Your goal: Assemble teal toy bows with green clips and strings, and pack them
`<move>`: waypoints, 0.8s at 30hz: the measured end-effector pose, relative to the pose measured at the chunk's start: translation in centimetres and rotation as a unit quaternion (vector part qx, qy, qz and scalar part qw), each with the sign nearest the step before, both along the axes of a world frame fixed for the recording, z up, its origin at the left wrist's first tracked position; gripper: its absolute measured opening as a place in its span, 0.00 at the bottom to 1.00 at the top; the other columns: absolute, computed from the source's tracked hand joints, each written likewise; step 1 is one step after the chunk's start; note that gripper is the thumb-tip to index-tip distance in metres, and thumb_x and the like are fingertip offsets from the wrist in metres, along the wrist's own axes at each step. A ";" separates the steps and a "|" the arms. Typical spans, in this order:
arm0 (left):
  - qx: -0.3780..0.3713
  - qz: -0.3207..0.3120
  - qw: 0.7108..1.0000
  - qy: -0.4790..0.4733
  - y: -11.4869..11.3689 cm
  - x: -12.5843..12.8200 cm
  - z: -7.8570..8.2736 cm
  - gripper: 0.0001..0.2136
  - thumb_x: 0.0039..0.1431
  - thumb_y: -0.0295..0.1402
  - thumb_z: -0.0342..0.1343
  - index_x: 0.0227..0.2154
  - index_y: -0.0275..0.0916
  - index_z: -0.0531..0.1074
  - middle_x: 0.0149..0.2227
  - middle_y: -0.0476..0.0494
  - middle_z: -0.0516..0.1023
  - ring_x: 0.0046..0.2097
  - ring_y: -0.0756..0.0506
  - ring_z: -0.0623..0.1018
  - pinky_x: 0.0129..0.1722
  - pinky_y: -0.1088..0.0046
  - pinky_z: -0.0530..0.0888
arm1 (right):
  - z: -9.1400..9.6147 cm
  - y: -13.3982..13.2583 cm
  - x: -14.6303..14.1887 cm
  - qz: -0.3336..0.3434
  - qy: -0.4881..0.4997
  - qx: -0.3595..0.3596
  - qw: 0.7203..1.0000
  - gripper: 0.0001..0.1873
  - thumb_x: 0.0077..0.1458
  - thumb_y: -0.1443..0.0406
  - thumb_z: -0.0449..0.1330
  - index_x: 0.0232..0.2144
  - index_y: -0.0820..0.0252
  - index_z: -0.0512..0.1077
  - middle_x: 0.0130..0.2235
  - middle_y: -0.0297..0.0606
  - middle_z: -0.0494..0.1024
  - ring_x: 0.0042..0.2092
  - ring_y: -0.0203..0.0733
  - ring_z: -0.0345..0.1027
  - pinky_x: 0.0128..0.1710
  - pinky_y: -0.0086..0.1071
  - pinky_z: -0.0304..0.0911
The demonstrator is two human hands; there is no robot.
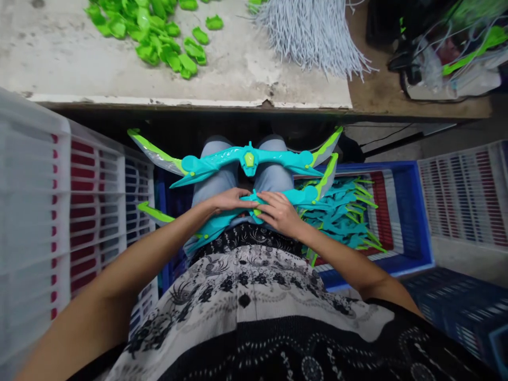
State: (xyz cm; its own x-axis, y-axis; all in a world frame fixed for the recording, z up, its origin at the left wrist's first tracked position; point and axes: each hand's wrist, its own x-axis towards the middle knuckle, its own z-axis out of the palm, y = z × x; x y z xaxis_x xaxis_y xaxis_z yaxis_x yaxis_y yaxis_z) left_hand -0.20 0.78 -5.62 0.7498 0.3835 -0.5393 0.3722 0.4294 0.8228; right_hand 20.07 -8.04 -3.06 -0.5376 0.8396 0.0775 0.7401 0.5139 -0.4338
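Two teal and lime-green toy bows lie across my lap. The far bow (250, 159) rests on my knees with nothing touching it. The near bow (305, 194) is under both hands. My left hand (228, 201) lies on its middle, fingers pressed together over the grip. My right hand (279, 211) presses on the same grip from the right, fingers curled on it. The two hands almost touch at the bow's centre.
A blue crate (413, 211) at my right holds several more teal bows (345, 211). White and blue crates (47, 211) stand at my left. On the worn table (246, 79) ahead lie small green plastic parts (159, 32) and a bundle of grey strings (313, 32).
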 end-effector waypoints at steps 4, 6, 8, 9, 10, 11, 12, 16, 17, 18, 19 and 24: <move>0.010 -0.018 0.999 0.026 -0.1 0.3 0.0 0.26 0.43 0.51 0.61 0.38 0.34 0.70 0.32 0.48 0.73 0.31 0.49 0.72 0.31 0.73 0.68 | 0.0 0.2 -0.1 -0.021 0.033 -0.043 0.998 0.16 0.59 0.58 0.54 0.47 0.57 0.71 0.53 0.44 0.72 0.57 0.47 0.62 0.54 0.44 0.57; 0.020 -0.023 0.999 0.027 0.0 0.4 0.0 0.25 0.42 0.51 0.62 0.36 0.34 0.70 0.31 0.49 0.72 0.31 0.49 0.72 0.31 0.73 0.68 | 0.2 0.5 -0.2 -0.050 0.035 -0.082 0.995 0.22 0.56 0.57 0.58 0.52 0.58 0.67 0.54 0.46 0.71 0.56 0.49 0.62 0.53 0.45 0.57; 0.071 -0.027 0.996 0.036 0.1 0.6 0.0 0.23 0.41 0.50 0.63 0.33 0.35 0.70 0.31 0.49 0.72 0.32 0.48 0.72 0.32 0.74 0.67 | 0.3 0.9 -0.3 -0.070 0.017 -0.113 0.991 0.33 0.52 0.55 0.62 0.57 0.61 0.61 0.55 0.49 0.69 0.55 0.53 0.61 0.53 0.47 0.56; 0.098 -0.028 0.994 0.041 0.1 0.7 -0.1 0.23 0.41 0.49 0.63 0.33 0.35 0.70 0.31 0.49 0.72 0.32 0.48 0.72 0.31 0.74 0.67 | 0.2 1.0 -0.3 -0.069 0.005 -0.121 0.990 0.37 0.51 0.54 0.62 0.59 0.62 0.58 0.55 0.50 0.69 0.55 0.54 0.61 0.52 0.48 0.56; 0.120 -0.029 0.991 0.045 0.1 0.8 -0.1 0.23 0.41 0.49 0.62 0.33 0.34 0.70 0.31 0.49 0.72 0.32 0.48 0.71 0.31 0.74 0.66 | 0.1 1.1 -0.3 -0.060 -0.007 -0.123 0.991 0.38 0.51 0.53 0.62 0.59 0.62 0.57 0.55 0.50 0.69 0.55 0.54 0.61 0.52 0.48 0.55; 0.136 -0.030 0.989 0.046 0.1 0.8 -0.1 0.23 0.42 0.49 0.62 0.34 0.34 0.70 0.31 0.48 0.72 0.32 0.48 0.71 0.30 0.74 0.66 | 0.0 1.2 -0.3 -0.050 -0.016 -0.120 0.991 0.37 0.51 0.53 0.61 0.59 0.62 0.57 0.55 0.50 0.69 0.54 0.55 0.61 0.51 0.48 0.54; 0.146 -0.033 0.988 0.047 0.1 0.9 -0.2 0.24 0.43 0.49 0.61 0.35 0.33 0.70 0.32 0.48 0.72 0.32 0.48 0.71 0.30 0.74 0.66 | -0.2 1.2 -0.2 -0.041 -0.021 -0.116 0.992 0.36 0.52 0.53 0.60 0.59 0.62 0.58 0.55 0.49 0.70 0.53 0.54 0.61 0.51 0.47 0.54; 0.172 -0.045 0.983 0.037 0.0 0.9 -0.3 0.23 0.45 0.50 0.59 0.35 0.33 0.70 0.32 0.47 0.72 0.33 0.48 0.71 0.31 0.75 0.65 | -0.7 1.1 -0.1 -0.029 -0.031 -0.107 0.993 0.34 0.54 0.51 0.58 0.58 0.62 0.60 0.53 0.50 0.70 0.51 0.53 0.61 0.48 0.46 0.53; 0.165 -0.046 0.985 0.032 -0.1 0.8 -0.3 0.23 0.45 0.50 0.59 0.35 0.33 0.70 0.32 0.47 0.72 0.33 0.48 0.71 0.31 0.75 0.66 | -0.8 1.1 0.0 -0.026 -0.034 -0.109 0.993 0.34 0.54 0.51 0.58 0.58 0.63 0.60 0.53 0.50 0.70 0.51 0.53 0.61 0.48 0.46 0.53; 0.154 -0.047 0.987 0.026 -0.2 0.8 -0.3 0.24 0.46 0.50 0.59 0.36 0.32 0.70 0.32 0.47 0.72 0.33 0.49 0.71 0.31 0.75 0.66 | -0.7 1.1 0.0 -0.023 -0.038 -0.111 0.993 0.34 0.54 0.51 0.58 0.58 0.63 0.60 0.53 0.50 0.70 0.51 0.53 0.61 0.48 0.46 0.53; 0.141 -0.046 0.989 0.021 -0.3 0.8 -0.3 0.24 0.46 0.50 0.59 0.37 0.32 0.70 0.33 0.46 0.72 0.32 0.49 0.71 0.30 0.75 0.66 | -0.6 1.1 0.0 -0.019 -0.043 -0.114 0.992 0.35 0.54 0.51 0.58 0.58 0.63 0.60 0.53 0.50 0.70 0.52 0.53 0.61 0.48 0.46 0.53; 0.108 -0.058 0.992 0.010 -0.3 0.8 -0.4 0.26 0.47 0.49 0.58 0.41 0.32 0.70 0.35 0.46 0.74 0.32 0.49 0.71 0.31 0.75 0.67 | -0.2 1.5 -0.2 -0.017 -0.060 -0.132 0.989 0.37 0.52 0.48 0.58 0.57 0.64 0.60 0.53 0.51 0.70 0.52 0.54 0.61 0.48 0.45 0.52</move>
State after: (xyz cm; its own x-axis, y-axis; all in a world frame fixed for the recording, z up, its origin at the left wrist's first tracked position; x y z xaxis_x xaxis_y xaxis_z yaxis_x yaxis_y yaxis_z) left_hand 0.60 0.44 -6.02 0.7852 0.4040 -0.4692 0.4259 0.1976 0.8829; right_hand 19.92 -6.51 -3.28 -0.5013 0.8397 -0.2087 0.8087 0.3689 -0.4581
